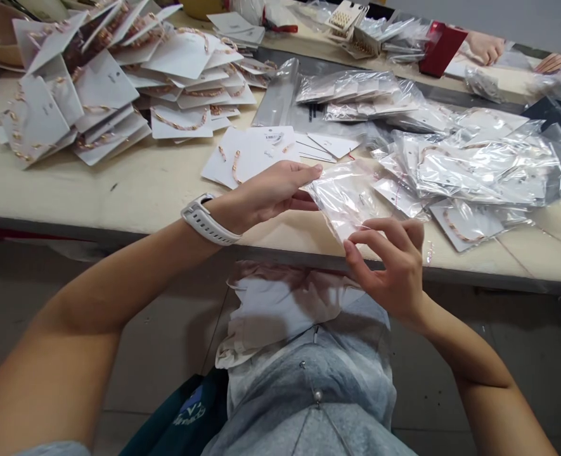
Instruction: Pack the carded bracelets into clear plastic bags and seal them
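Note:
A clear plastic bag [344,196] is held over the near table edge by both of my hands. My left hand [270,190], with a white watch on its wrist, pinches the bag's upper left corner. My right hand [394,259] pinches the bag's lower edge between thumb and fingers. Just behind my left hand lies a white card with a gold chain [242,158] on it. Whether the bag holds a card I cannot tell.
A heap of white cards with gold chains [113,82] covers the table's left. Bagged cards [475,164] pile up on the right. Another person's hand [484,47] rests at the far right. The beige table [94,190] ends just before my lap.

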Demonstrator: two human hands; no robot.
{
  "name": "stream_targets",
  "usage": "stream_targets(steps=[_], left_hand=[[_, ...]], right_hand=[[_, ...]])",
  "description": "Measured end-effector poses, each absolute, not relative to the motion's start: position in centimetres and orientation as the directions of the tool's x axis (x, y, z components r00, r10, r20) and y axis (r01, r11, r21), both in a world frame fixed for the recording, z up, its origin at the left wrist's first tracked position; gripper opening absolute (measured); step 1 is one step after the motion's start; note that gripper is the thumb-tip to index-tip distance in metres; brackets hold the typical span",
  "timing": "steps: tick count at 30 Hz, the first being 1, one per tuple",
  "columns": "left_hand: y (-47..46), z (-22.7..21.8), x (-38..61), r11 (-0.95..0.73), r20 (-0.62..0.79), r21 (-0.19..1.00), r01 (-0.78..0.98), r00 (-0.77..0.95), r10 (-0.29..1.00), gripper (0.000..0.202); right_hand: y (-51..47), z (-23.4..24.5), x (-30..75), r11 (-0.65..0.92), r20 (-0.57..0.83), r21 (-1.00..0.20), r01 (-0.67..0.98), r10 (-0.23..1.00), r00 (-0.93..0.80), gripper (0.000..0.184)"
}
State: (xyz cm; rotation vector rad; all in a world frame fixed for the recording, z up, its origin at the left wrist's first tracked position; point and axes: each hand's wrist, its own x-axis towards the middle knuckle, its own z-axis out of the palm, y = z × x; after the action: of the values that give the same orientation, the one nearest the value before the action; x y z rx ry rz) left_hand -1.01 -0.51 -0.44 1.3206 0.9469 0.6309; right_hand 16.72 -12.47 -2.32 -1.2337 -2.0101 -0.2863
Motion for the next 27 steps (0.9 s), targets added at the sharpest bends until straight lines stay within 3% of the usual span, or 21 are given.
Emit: stream_targets(steps=[11, 13, 14, 16, 18, 19, 20, 22, 24, 27], left_hand=[[0.5, -2.1, -1.8, 0.102, -0.240, 0.955, 0.277, 0.524, 0.817, 0.031], [0.0, -1.9, -2.1, 0.014, -0.188, 0.934, 0.357, 0.459, 0.869, 0.035], [-0.5, -1.9, -2.4, -0.078, -0.094, 0.910, 0.407, 0.386, 0.917, 0.035], [-2.3, -2.1, -3.0, -0.362, 0.256, 0.770, 0.525, 0.266, 0.930, 0.029], [-4.5, -2.7, -3.6, -0.672, 0.601, 0.463, 0.577, 0.353, 0.717, 0.021], [-5.6, -3.1, -3.8, -0.771, 0.675, 0.297, 0.563, 0.447, 0.586, 0.014], [-6.6, -3.6, -4.0, -0.823, 0.704, 0.159, 0.545, 0.522, 0.482, 0.010], [-8.1, -4.7, -4.1, -0.846, 0.700, 0.030, 0.532, 0.594, 0.398, 0.026], [-8.7, -5.5, -3.9, -0.841, 0.689, 0.030, 0.540, 0.598, 0.409, 0.040], [-8.5, -6.0, -3.6, -0.838, 0.697, 0.038, 0.544, 0.587, 0.412, 0.042]], right_hand=[[-11.4, -2.0, 17.4, 0.545, 0.544, -0.491, 0.679, 0.801, -0.250, 0.015], [-11.3, -1.9, 17.5, 0.497, 0.462, -0.622, 0.605, 0.857, -0.230, 0.016], [-11.2, -1.9, 17.6, 0.464, 0.421, -0.679, 0.569, 0.881, -0.216, 0.017], [-11.1, -2.0, 17.8, 0.406, 0.361, -0.750, 0.523, 0.913, -0.190, 0.020], [-11.1, -2.2, 17.8, 0.370, 0.326, -0.779, 0.506, 0.929, -0.178, 0.021], [-11.1, -2.3, 17.9, 0.359, 0.313, -0.787, 0.502, 0.933, -0.177, 0.022], [-11.1, -2.3, 17.9, 0.352, 0.303, -0.793, 0.497, 0.936, -0.179, 0.022], [-11.1, -2.5, 17.8, 0.343, 0.289, -0.798, 0.496, 0.939, -0.186, 0.023], [-11.1, -2.5, 17.8, 0.334, 0.275, -0.798, 0.501, 0.942, -0.191, 0.026], [-11.2, -2.5, 17.8, 0.327, 0.261, -0.797, 0.508, 0.945, -0.197, 0.029]])
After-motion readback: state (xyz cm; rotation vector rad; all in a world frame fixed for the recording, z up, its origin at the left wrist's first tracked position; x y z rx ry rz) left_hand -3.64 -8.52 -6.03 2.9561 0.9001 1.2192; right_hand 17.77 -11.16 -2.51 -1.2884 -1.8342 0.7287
